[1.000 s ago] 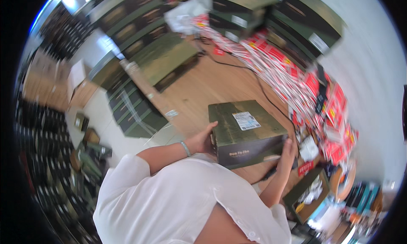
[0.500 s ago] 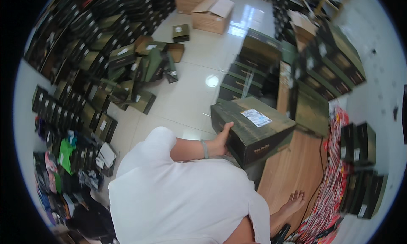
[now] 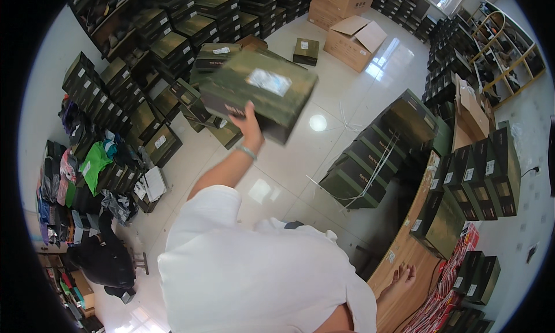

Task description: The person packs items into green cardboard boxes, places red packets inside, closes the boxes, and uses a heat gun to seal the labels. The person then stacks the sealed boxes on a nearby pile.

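My left hand (image 3: pixel 249 129) grips a dark olive-green cardboard box (image 3: pixel 237 72) by its near side, at the end of my outstretched arm. The box hangs in the air above the floor and bears a white label (image 3: pixel 269 82) on top. My thumb shows against the side; the other fingers are hidden. Over the wooden table (image 3: pixel 409 272) at the lower right, my right hand (image 3: pixel 400 282) holds nothing, with its fingers loosely apart. On that table, a larger green box (image 3: pixel 437 224) stands beyond the hand.
Strapped boxes (image 3: pixel 370 159) stand on the tiled floor beside the table. Boxes line the left wall, with loose ones (image 3: pixel 162 145) piled before them. An open brown carton (image 3: pixel 354 42) sits farther back. Red-and-white packets (image 3: pixel 442 286) lie along the table's right edge.
My left hand has carried the box from above the table leftward and away, over the floor. The view has turned too. My right hand still rests near the table.
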`<act>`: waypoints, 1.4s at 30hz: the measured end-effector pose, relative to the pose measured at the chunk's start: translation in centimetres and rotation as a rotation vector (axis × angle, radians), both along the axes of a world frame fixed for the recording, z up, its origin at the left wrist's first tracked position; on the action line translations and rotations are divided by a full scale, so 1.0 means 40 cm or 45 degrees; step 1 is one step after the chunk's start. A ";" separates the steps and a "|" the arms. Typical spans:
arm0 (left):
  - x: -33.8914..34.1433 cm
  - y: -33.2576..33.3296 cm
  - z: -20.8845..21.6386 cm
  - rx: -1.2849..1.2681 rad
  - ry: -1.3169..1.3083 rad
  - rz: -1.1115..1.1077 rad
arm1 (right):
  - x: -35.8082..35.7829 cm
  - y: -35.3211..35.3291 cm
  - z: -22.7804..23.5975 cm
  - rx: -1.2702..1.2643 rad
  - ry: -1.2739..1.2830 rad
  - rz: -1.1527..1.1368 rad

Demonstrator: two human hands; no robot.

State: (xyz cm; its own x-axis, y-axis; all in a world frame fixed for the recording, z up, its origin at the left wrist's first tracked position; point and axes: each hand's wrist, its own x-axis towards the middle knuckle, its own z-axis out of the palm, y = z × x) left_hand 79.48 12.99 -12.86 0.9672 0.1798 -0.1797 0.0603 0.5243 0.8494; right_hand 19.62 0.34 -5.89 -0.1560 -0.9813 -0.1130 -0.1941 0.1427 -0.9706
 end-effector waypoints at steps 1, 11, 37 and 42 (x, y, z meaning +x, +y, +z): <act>0.078 0.010 0.056 -0.109 -0.128 0.086 | 0.007 -0.006 0.005 0.003 0.027 0.005; 0.612 0.051 0.094 -0.241 -0.084 -0.746 | 0.020 -0.006 -0.033 0.085 0.152 0.045; -0.341 -0.013 -0.775 1.773 -0.178 -2.180 | -0.157 0.223 -0.144 0.259 0.219 -0.243; -0.381 -0.084 -0.810 1.718 -0.130 -2.256 | -0.257 0.167 -0.254 0.360 0.506 -0.081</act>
State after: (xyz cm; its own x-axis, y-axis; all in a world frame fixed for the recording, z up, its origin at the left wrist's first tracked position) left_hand 64.23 9.63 -45.25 0.2297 -0.6850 -0.6914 -0.3848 -0.7164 0.5820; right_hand 9.33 7.01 -16.05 -0.3000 -0.9078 -0.2932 -0.5238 0.4136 -0.7447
